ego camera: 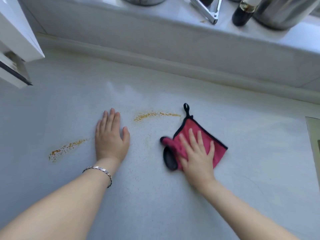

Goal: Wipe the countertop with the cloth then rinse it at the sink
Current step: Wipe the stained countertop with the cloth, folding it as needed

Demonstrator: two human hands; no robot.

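A pink cloth (216, 146) with black edging and a black hanging loop lies on the pale grey countertop (155, 196), right of centre. My right hand (197, 153) presses flat on the cloth, fingers spread, covering its near left part. One corner of the cloth is rolled over at the left. My left hand (110, 135) rests flat and empty on the countertop, left of centre. An orange-yellow smear (155, 115) runs between the two hands near the cloth's loop. Another orange smear (67, 149) lies left of my left hand.
A raised white ledge (173, 38) runs along the back, holding a dark bottle (242, 13), metal canisters (284, 13) and a metal utensil (207, 11). A white appliance corner (17, 49) overhangs at the left. A recessed edge (313, 135) shows at the far right.
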